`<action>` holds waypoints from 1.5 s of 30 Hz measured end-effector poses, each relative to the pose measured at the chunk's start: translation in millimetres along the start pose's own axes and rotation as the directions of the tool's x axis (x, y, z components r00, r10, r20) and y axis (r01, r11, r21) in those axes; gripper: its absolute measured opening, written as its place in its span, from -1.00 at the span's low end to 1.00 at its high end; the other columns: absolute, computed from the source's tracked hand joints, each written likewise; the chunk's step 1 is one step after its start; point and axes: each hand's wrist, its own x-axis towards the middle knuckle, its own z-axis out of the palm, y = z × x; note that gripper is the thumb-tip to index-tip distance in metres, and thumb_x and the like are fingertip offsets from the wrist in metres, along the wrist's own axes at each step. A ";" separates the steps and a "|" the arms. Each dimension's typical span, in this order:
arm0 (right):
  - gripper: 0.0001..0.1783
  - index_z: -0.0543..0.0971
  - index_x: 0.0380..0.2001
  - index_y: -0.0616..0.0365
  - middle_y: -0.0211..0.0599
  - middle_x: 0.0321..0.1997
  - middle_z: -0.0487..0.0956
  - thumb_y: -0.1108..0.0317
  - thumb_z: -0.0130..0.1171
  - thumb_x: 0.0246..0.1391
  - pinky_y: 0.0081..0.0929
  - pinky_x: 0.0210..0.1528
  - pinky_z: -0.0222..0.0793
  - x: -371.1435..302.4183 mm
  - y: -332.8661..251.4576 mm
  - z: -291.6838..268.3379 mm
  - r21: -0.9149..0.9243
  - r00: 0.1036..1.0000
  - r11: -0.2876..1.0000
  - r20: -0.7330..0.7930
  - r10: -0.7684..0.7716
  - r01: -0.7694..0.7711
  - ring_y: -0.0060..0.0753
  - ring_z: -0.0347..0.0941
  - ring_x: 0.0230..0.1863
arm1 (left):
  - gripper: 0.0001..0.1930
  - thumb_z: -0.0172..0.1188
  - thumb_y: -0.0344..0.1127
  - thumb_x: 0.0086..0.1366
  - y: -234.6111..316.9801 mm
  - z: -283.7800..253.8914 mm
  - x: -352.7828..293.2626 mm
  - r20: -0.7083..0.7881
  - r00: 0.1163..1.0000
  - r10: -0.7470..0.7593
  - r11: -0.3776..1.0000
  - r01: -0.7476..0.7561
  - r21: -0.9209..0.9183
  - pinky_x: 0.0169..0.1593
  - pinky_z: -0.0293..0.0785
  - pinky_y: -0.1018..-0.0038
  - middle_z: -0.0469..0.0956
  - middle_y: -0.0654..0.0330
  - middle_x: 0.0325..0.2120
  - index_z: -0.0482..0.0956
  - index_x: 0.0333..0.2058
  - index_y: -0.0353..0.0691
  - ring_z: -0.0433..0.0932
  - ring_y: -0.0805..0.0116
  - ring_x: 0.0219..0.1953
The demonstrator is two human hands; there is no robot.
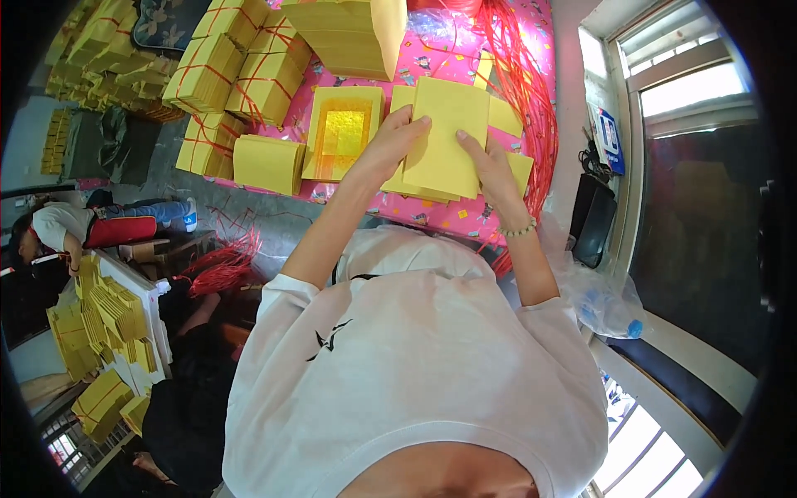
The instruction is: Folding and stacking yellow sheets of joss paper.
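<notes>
My left hand (395,141) and right hand (493,170) grip the yellow paper (448,133) from opposite sides; uneven squeeze could slip it onto the pink tablecloth (425,219).

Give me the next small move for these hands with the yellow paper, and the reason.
Probably line up the held paper with the yellow pieces below it: the left hand and right hand grip its opposite sides, thumbs on top, while the pieces jut out unevenly around it.
</notes>
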 end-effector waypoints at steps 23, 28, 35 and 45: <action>-0.56 0.28 0.14 0.26 -0.30 0.01 0.45 0.27 -0.08 0.27 -0.57 0.03 0.30 -8.0 -10.9 6.5 -0.138 0.975 0.966 -0.011 -0.221 0.218 -0.56 0.35 -0.01 | -0.77 -0.04 -0.38 0.34 -7.1 24.1 -8.2 -0.029 0.930 0.367 0.915 -0.355 0.193 -0.12 0.38 0.53 0.43 0.16 -0.22 0.27 -0.07 -0.32 0.41 0.50 -0.17; -0.51 0.18 0.20 0.24 -0.28 0.10 0.39 0.32 -0.05 0.26 -0.54 0.11 0.26 -14.9 -11.9 2.2 -0.128 0.969 0.961 0.068 -0.237 0.245 -0.53 0.30 0.09 | -0.74 -0.06 -0.41 0.35 -2.5 27.3 -23.7 0.033 0.854 0.519 0.814 -0.506 0.287 -0.08 0.37 0.54 0.43 0.14 -0.21 0.23 -0.03 -0.32 0.40 0.50 -0.15; -0.50 0.17 0.20 0.26 -0.28 0.11 0.38 0.34 -0.03 0.25 -0.53 0.13 0.23 -19.7 -15.3 0.1 -0.116 0.961 0.957 0.105 -0.255 0.267 -0.53 0.29 0.10 | -0.72 -0.09 -0.44 0.35 1.4 32.0 -32.7 0.044 0.868 0.495 0.848 -0.493 0.194 -0.04 0.36 0.54 0.39 0.16 -0.16 0.20 0.02 -0.32 0.38 0.48 -0.10; -0.62 0.40 0.04 0.27 -0.39 -0.11 0.54 0.24 -0.04 0.27 -0.62 -0.08 0.35 -19.2 -19.7 6.5 -0.087 0.975 0.971 0.029 -0.219 0.221 -0.67 0.42 -0.13 | -0.75 -0.08 -0.42 0.34 -5.0 30.8 -28.6 -0.006 0.857 0.515 0.820 -0.490 0.295 -0.12 0.38 0.53 0.44 0.14 -0.25 0.21 -0.04 -0.34 0.43 0.47 -0.20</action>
